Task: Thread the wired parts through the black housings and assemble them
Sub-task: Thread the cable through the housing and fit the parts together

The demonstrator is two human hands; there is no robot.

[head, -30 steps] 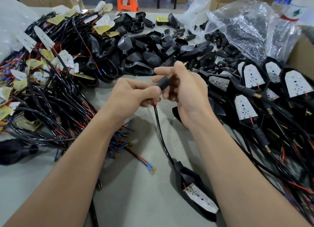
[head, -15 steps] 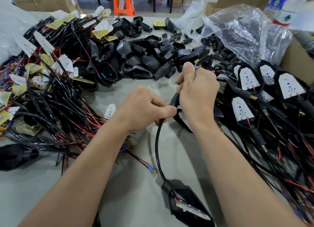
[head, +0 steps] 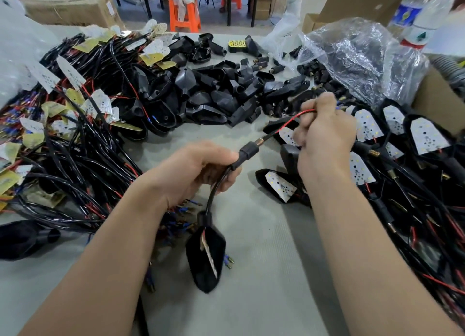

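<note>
Head view. A grey counter (head: 264, 247) in a workshop is shown, with cardboard boxes and an orange stool (head: 185, 11) behind it. Empty black housings (head: 214, 96) are heaped at 12 o'clock, loose wired LED boards (head: 63, 134) at 9 o'clock, finished units (head: 402, 147) at 3 o'clock, and a clear plastic bag (head: 352, 59) at 1 o'clock.

At the centre, the left grip (head: 201, 169) is closed around the black cable (head: 216, 189) just below a black stem sleeve (head: 247, 150). The sleeve's brass threaded end (head: 260, 141) points towards 2 o'clock. The right grip (head: 327, 137) is closed on the red wire (head: 294, 119), which leaves the brass end.

Compared with half a second earlier, the two grips have been drawn apart. The wire, then hidden between the hands, is now exposed and pulled nearly taut. The housing in work (head: 206, 255), with its LED board inside, has been raised nearer to the left grip. It is now seen edge-on at 6 o'clock, apparently hanging from the cable.

The threading of the sleeve is therefore judged complete. The slack appears largely taken up, and seating the sleeve against the housing neck is judged to remain.
</note>
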